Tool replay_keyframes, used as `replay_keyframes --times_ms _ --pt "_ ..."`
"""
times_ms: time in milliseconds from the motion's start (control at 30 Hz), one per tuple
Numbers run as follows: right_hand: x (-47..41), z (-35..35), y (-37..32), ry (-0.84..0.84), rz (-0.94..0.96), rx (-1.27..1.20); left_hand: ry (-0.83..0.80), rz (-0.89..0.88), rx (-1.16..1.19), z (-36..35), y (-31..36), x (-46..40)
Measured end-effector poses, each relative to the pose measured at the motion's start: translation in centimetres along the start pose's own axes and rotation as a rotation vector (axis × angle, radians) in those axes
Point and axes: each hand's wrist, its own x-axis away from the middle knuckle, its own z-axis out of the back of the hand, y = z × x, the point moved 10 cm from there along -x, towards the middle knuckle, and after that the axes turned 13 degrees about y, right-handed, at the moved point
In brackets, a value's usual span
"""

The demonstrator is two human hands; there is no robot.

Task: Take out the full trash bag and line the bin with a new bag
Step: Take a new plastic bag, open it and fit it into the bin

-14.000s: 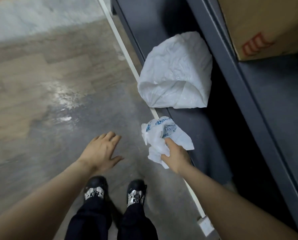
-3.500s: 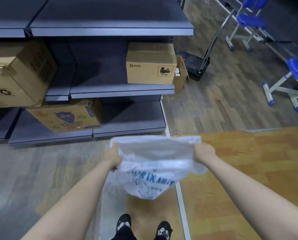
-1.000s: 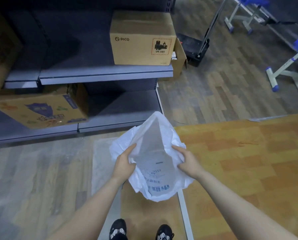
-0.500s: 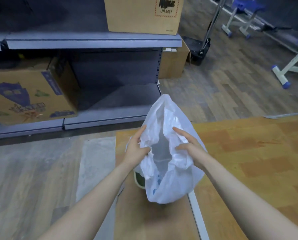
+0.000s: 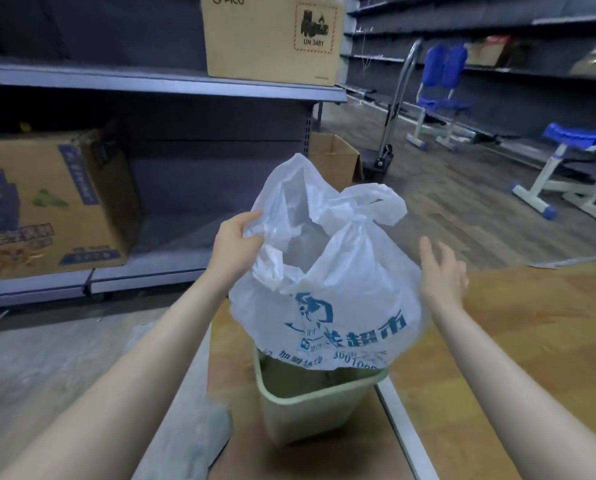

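my left hand (image 5: 236,242): pinching the white bag (image 5: 327,282) rim
my right hand (image 5: 440,271): fingers spread, holding nothing, beside the bag
bag: above the green bin (image 5: 310,407)

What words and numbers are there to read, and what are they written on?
"PICO": on the cardboard box on the upper shelf.
"UN 3481": on the hazard label on that same box.
Blue Chinese print, ending "超市": on the white plastic bag the left hand grips; its smaller line is too blurred to read.
Print on the big cardboard box on the lower shelf: too blurred to read.
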Motion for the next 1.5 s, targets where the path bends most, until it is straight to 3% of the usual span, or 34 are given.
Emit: replay_keyframes --times_ms 67,133,200,267,367,467,633,733,833,900,967,1033,1133,1200,1233,1300,1367,1400,1500 --pt "0.4 -1.7 4.8 -0.230 -0.264 0.051 0.001 -0.015 -0.021 0.2 0.0 -0.3" --pt "2.7 -3.8 6.5 -0.476 -0.379 -0.011 0.010 -0.013 -0.030 0.5 0.0 -0.4" --pt "4.5 -5.4 5.0 -0.566 -0.243 -0.049 -0.012 0.003 -0.024 0.3 -0.4 -0.2" --pt "5.8 -6.5 2.7 -0.544 -0.013 -0.039 -0.032 0.014 -0.019 0.1 -1.1 -0.1" --pt "8.7 -9.0 2.1 -0.682 0.272 0.184 -0.017 0.024 -0.029 0.4 -2.2 -0.2" --pt "12.3 -11.2 5.0 -0.934 0.303 0.330 -0.028 0.032 -0.084 0.4 -3.1 0.3" --pt "11.9 -13.8 7.5 -1.031 0.401 0.377 -0.041 0.035 -0.124 0.7 -4.0 0.1" --pt "10.5 -11.7 5.8 -0.923 0.296 0.248 -0.056 0.050 -0.129 0.5 -4.9 0.1" --pt "5.3 -6.5 2.3 -0.464 0.092 -0.207 -0.048 0.078 -0.152 0.4 -6.0 0.2" --pt "3.8 -2.4 -1.1 -0.234 0.124 -0.471 -0.056 0.082 -0.158 0.1 -6.2 0.3" --pt "4.9 -0.4 -5.1 -0.239 0.305 -0.588 -0.071 0.057 -0.151 -0.6 -5.5 0.7" --pt "7.8 0.0 -9.1 -0.319 0.605 -0.502 -0.092 0.039 -0.136 -1.5 -5.0 1.2" --pt "14.2 -2.3 -11.7 -0.464 1.153 -0.014 -0.179 0.030 -0.104 -3.4 -4.9 2.0" --pt "16.6 -4.6 -9.8 -0.541 1.356 0.250 -0.244 -0.001 0.007 -4.4 -4.6 2.9" --pt "16.9 -5.4 -8.6 -0.562 1.403 0.333 -0.232 -0.037 0.055 -4.4 -4.5 3.2" --pt "16.6 -6.1 -6.9 -0.578 1.421 0.415 -0.039 -0.136 0.028 -2.1 -4.5 3.2" --pt "16.0 -5.9 -6.6 -0.504 1.480 0.400 0.202 -0.266 -0.169 1.3 -5.2 3.2" --pt "15.9 -5.6 -6.7 -0.469 1.514 0.398 0.239 -0.318 -0.284 2.2 -5.9 3.2" --pt "15.8 -5.6 -6.3 -0.420 1.571 0.382 -0.039 -0.382 -0.457 1.0 -8.9 3.8"
